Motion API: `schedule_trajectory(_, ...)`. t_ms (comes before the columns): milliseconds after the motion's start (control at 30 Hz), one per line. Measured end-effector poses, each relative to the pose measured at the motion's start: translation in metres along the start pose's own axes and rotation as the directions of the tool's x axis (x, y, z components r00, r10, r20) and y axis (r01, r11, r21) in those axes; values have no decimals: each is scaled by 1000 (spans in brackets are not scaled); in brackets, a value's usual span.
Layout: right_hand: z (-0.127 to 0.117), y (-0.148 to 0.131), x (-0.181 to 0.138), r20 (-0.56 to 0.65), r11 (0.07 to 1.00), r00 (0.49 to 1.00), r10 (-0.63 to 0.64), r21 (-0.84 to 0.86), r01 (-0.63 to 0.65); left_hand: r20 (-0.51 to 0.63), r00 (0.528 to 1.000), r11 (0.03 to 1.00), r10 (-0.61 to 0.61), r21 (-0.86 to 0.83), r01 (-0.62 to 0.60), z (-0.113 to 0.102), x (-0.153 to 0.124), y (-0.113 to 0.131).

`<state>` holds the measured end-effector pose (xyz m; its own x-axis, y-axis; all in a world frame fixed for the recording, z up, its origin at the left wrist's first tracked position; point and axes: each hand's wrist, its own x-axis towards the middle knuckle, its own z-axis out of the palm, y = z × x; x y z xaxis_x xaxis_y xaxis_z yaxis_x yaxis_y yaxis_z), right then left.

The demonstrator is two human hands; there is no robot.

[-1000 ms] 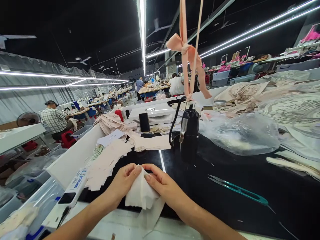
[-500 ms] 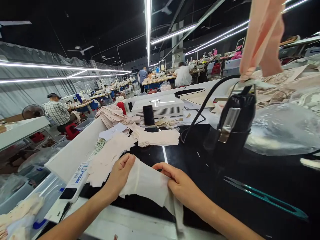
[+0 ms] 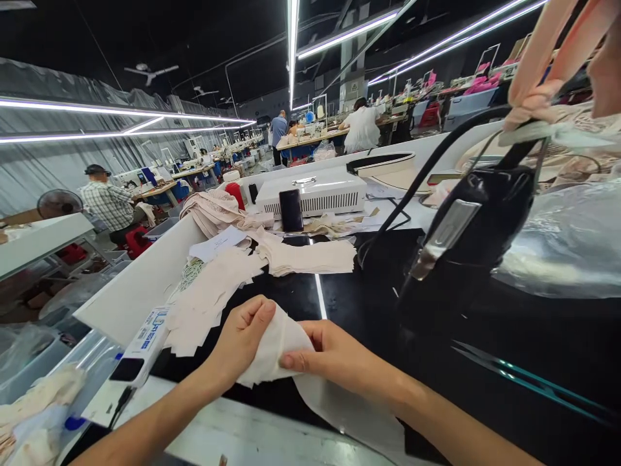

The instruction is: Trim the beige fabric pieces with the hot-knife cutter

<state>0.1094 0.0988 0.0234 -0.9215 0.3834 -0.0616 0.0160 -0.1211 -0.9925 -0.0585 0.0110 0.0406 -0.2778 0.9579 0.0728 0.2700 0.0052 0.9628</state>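
Note:
A white fabric piece (image 3: 264, 356) is stretched between my hands over the black tabletop. My left hand (image 3: 247, 333) pinches its upper left edge, thumb on top. Closer to its middle, my right hand (image 3: 325, 349) grips the cloth with the thumb pressed on a seam-like line. Part of the piece hangs below my right hand toward the table's front edge, and my right fingers are partly hidden behind the cloth. Beyond my hands lie two stacks of cut pale fabric, one at the left (image 3: 208, 298) and one at the back (image 3: 310, 255).
Teal-handled tweezers (image 3: 528, 382) lie at the right. A black cutting machine (image 3: 466, 226) with a cable stands at the back right, near a clear plastic bag (image 3: 567, 239). A phone (image 3: 290, 210) leans on a white box (image 3: 320, 194). Co-workers sit and stand farther off.
My right hand has moved left along the fabric, closer to my left hand, with its thumb now on the cloth's face. The view has shifted slightly.

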Motion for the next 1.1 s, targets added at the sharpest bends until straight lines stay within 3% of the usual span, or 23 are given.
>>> schedule_trajectory(233,2,-2,-6,17,982,986,164,96,-165,18,991,988,-129,-87,130,3,1,-16)
schedule_trajectory(433,-5,1,-9,12,961,967,253,113,-253,270,928,939,-256,-161,305,-1,-5,-14)
schedule_trajectory(567,-4,-2,-11,-3,963,969,246,113,-244,345,893,913,-288,-184,365,-6,-8,-9)
schedule_trajectory(833,-1,-11,-13,-60,955,953,295,54,-292,284,891,870,-354,-251,425,-10,-7,-16)
schedule_trajectory(1100,2,-10,-15,-31,951,951,308,14,-308,316,874,864,-368,-232,447,-12,-11,-17)
